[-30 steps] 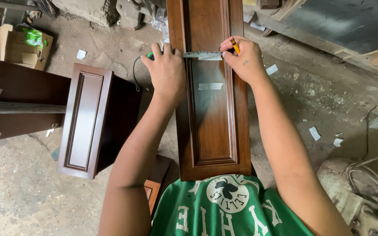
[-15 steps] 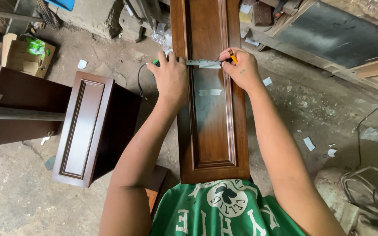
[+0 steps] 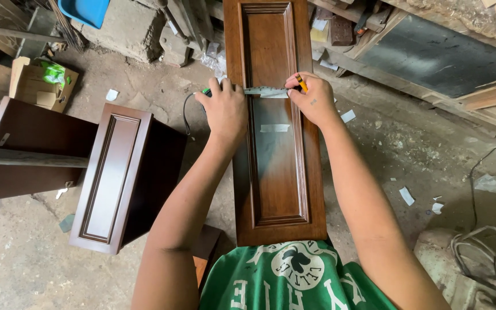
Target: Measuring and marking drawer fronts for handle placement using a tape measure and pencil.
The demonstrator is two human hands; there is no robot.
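Two hands pin a tape measure across a long brown door panel.

Left hand (image 3: 228,109) lies flat, fingers curled over the panel's left edge, pressing down the green tape case and one end of the tape measure (image 3: 265,91). The blade runs crosswise, square to the door panel (image 3: 276,189), whose long axis points straight away from the person. Right hand (image 3: 312,99) pinches a yellow pencil (image 3: 300,82) at the blade's far end, by the right edge.

A cardboard box (image 3: 37,87) and blue tub (image 3: 84,10) sit beyond a brown drawer (image 3: 116,178).
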